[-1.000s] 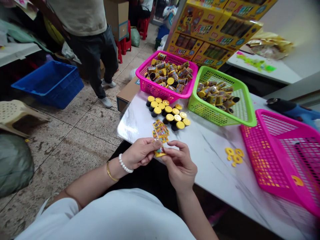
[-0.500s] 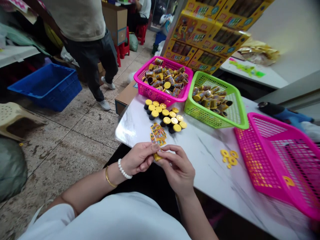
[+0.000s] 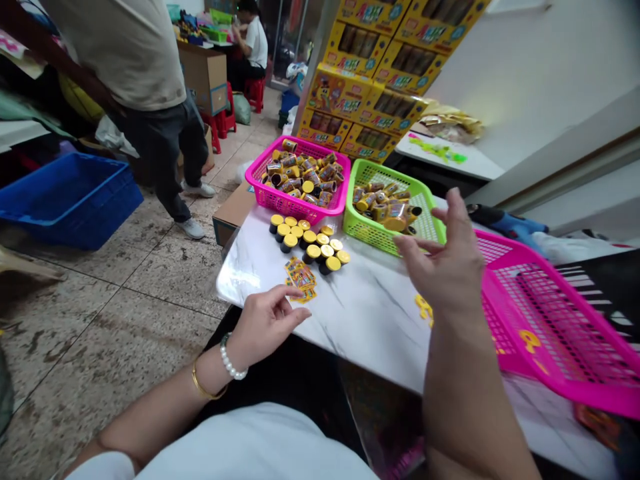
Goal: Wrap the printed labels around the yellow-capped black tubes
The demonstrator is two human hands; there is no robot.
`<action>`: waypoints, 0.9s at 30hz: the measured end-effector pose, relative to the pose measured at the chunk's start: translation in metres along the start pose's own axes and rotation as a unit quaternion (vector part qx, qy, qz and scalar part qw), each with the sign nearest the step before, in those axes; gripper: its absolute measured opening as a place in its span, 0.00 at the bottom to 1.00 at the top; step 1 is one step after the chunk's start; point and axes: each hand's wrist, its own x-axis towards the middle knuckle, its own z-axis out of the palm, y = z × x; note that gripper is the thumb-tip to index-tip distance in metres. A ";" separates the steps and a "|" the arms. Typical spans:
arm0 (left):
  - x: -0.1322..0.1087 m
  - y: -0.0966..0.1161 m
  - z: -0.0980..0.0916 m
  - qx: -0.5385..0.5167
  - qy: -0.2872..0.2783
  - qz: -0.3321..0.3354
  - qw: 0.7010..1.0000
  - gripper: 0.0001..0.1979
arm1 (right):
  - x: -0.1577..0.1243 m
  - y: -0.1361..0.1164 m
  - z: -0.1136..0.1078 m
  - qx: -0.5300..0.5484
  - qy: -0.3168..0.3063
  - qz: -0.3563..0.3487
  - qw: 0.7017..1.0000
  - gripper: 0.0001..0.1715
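Observation:
My right hand [image 3: 447, 263] is lifted off the table with its fingers spread, empty, at the near right corner of the green basket [image 3: 363, 232], which holds labelled jars. A jar [image 3: 397, 217] lies right in front of its fingertips. Resting at the table edge, my left hand [image 3: 265, 323] is open and holds nothing. A small stack of coloured stickers [image 3: 301, 280] lies just beyond it. Behind the stickers stands a cluster of black jars with yellow lids [image 3: 307, 241]. Loose yellow lids [image 3: 421, 307] are partly hidden by my right wrist.
A pink basket [image 3: 290, 200] of jars sits at the far left of the marble table [image 3: 360, 310]; a large pink basket [image 3: 560, 313] lies on the right. Yellow display boxes [image 3: 370, 87] are stacked behind. A person [image 3: 145, 87] stands beside a blue crate [image 3: 70, 197].
Both hands were together on a small yellow-labelled jar. My right hand has swung up and right to the green basket and is open; my left hand has dropped empty. The view tilted upward.

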 end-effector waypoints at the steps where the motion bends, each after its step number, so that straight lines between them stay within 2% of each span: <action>1: 0.007 -0.001 0.001 0.096 0.048 0.056 0.993 0.14 | 0.001 0.000 0.001 -0.007 -0.010 0.004 1.000 0.41; 2: 0.015 -0.002 0.003 0.185 0.083 0.092 0.975 0.11 | -0.005 -0.004 0.004 0.001 -0.023 0.008 1.000 0.38; 3: 0.025 -0.002 0.005 0.264 0.096 0.106 0.954 0.09 | -0.017 -0.010 0.009 0.023 -0.046 0.010 0.999 0.30; 5: 0.045 -0.005 0.009 0.381 0.081 0.087 0.917 0.07 | -0.052 -0.025 0.022 0.069 -0.113 0.009 0.991 0.15; 6: 0.053 -0.006 0.010 0.418 0.064 0.075 0.903 0.07 | -0.072 -0.033 0.028 0.085 -0.140 0.009 0.986 0.11; 8: 0.064 -0.009 0.010 0.455 0.034 0.068 0.887 0.06 | -0.105 -0.044 0.035 0.114 -0.170 0.023 0.978 0.10; 10: 0.065 -0.011 0.007 0.458 0.028 0.089 0.884 0.05 | -0.125 -0.049 0.037 0.152 -0.172 0.083 0.970 0.10; 12: 0.057 -0.012 0.003 0.437 0.052 0.145 0.886 0.06 | -0.130 -0.048 0.034 0.197 -0.169 0.187 0.947 0.13; 15: 0.039 -0.013 -0.001 0.376 0.103 0.289 0.874 0.08 | -0.118 -0.046 0.031 0.295 -0.187 0.319 0.881 0.22; 17: 0.028 -0.014 0.000 0.347 0.108 0.375 0.853 0.08 | -0.107 -0.048 0.033 0.360 -0.240 0.340 0.835 0.26; 19: 0.019 -0.014 0.003 0.328 0.104 0.420 0.840 0.07 | -0.100 -0.053 0.039 0.387 -0.274 0.336 0.814 0.24; 20: 0.015 -0.013 0.004 0.312 0.106 0.424 0.844 0.06 | -0.098 -0.056 0.043 0.386 -0.267 0.336 0.816 0.22; 22: 0.006 -0.011 0.006 0.248 0.129 0.383 0.880 0.05 | -0.101 -0.062 0.051 0.376 -0.212 0.345 0.833 0.21; 25: -0.006 -0.007 0.008 0.097 0.170 0.239 0.951 0.04 | -0.111 -0.071 0.060 0.351 -0.127 0.353 0.858 0.24; 27: -0.011 -0.005 0.009 0.010 0.169 0.162 0.972 0.08 | -0.117 -0.077 0.062 0.336 -0.114 0.348 0.868 0.26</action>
